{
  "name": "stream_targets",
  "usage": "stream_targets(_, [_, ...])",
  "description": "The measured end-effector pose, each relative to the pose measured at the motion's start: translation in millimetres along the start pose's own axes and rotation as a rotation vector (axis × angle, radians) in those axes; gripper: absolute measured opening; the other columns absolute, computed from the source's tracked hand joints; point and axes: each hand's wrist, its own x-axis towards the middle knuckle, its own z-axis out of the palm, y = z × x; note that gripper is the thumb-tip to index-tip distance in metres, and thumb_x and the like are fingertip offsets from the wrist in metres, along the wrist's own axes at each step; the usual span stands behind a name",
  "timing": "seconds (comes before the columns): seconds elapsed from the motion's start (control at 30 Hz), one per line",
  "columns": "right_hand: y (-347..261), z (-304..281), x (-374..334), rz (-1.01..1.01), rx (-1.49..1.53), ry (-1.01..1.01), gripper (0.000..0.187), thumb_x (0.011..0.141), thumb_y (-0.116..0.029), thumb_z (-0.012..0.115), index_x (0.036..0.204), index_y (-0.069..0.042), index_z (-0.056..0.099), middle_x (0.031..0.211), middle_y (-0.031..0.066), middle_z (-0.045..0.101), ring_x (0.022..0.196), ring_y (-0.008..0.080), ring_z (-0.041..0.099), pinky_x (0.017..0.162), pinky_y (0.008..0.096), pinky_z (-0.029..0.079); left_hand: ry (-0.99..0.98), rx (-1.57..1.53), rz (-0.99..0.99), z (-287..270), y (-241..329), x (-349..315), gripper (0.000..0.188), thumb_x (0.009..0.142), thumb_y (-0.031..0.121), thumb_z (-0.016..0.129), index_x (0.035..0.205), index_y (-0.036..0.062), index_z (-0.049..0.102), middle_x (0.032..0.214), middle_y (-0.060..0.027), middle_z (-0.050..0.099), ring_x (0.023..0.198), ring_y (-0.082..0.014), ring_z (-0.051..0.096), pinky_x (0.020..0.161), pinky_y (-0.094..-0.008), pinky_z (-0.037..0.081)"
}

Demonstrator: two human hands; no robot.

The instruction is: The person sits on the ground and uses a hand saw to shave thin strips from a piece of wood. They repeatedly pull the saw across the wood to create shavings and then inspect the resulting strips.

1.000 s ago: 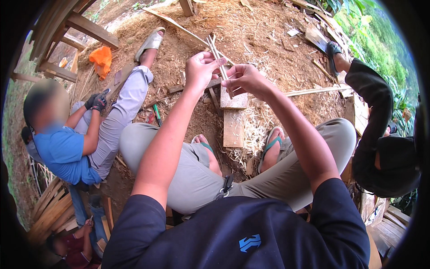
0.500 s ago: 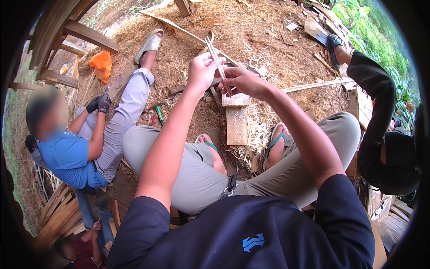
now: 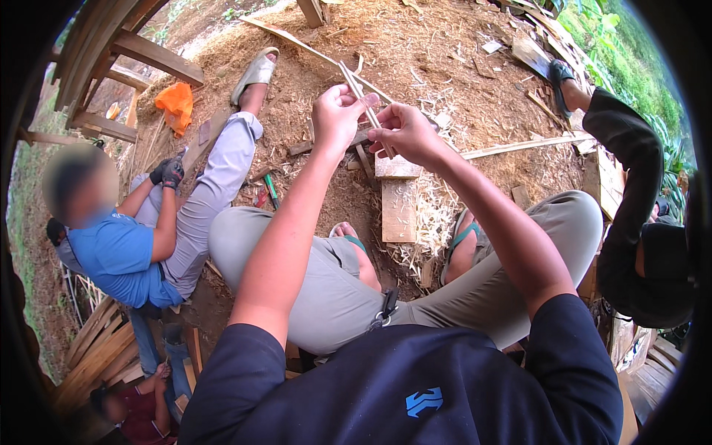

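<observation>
Thin pale wooden sticks [image 3: 352,82], seemingly two side by side, slant between my hands above the ground. My left hand [image 3: 335,117] pinches them from the left, thumb and fingertips pressed together. On the other side, my right hand [image 3: 406,133] grips their lower part between thumb and fingers. Below my right hand, a short wooden block [image 3: 397,167] rests at the far end of a longer block [image 3: 399,211]. Pale shavings [image 3: 437,222] lie heaped beside these blocks.
A green-handled tool [image 3: 271,191] lies left of my knees. A long wooden strip [image 3: 526,144] stretches to the right. At left sits a person in a blue shirt [image 3: 119,248] with gloved hands; another person's dark sleeve [image 3: 623,141] is at right. An orange bag [image 3: 176,106] lies far left.
My right hand has turned slightly, its fingers drawn closer around the sticks. The whole view has shifted a little to the right. Both hands keep hold of the sticks.
</observation>
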Motion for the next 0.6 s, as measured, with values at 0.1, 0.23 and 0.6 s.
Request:
stream_targets(0.1, [0.8,-3.0,1.4,0.022,0.104,-0.032,0.023,0.096,-0.008,0.064,0.111,0.006,0.054,0.094,0.0144,0.069,0.080,0.0195,0.072,0.067,0.0302,0.060,-0.078,-0.185,-0.025,1.2,8.8,-1.8,0.028,0.098,0.016,0.065,0.118,-0.0034,0.060,0.097,-0.0107,0.071,0.084,-0.0152,0.070,0.074,-0.0270,0.058])
stream_targets(0.23, [3.7,-7.0,2.2,0.055,0.198,-0.136,0.019,0.100,-0.010,0.057,0.112,0.005,0.057,0.102,0.0132,0.069,0.086,0.0182,0.071,0.073,0.0291,0.059,-0.126,-0.247,-0.011,-0.1,11.7,-3.0,0.032,0.101,0.012,0.059,0.126,-0.0062,0.055,0.103,-0.0145,0.071,0.089,-0.0213,0.072,0.078,-0.0314,0.060])
stream_targets(0.6, [2.0,-0.8,1.4,-0.028,0.021,0.106,0.021,0.095,-0.014,0.069,0.103,0.004,0.063,0.088,0.0136,0.073,0.077,0.0169,0.073,0.066,0.0255,0.059,-0.040,-0.139,-0.043,-3.5,15.0,-1.0,0.028,0.093,0.009,0.071,0.115,-0.0055,0.061,0.097,-0.0115,0.072,0.081,-0.0167,0.072,0.071,-0.0278,0.061])
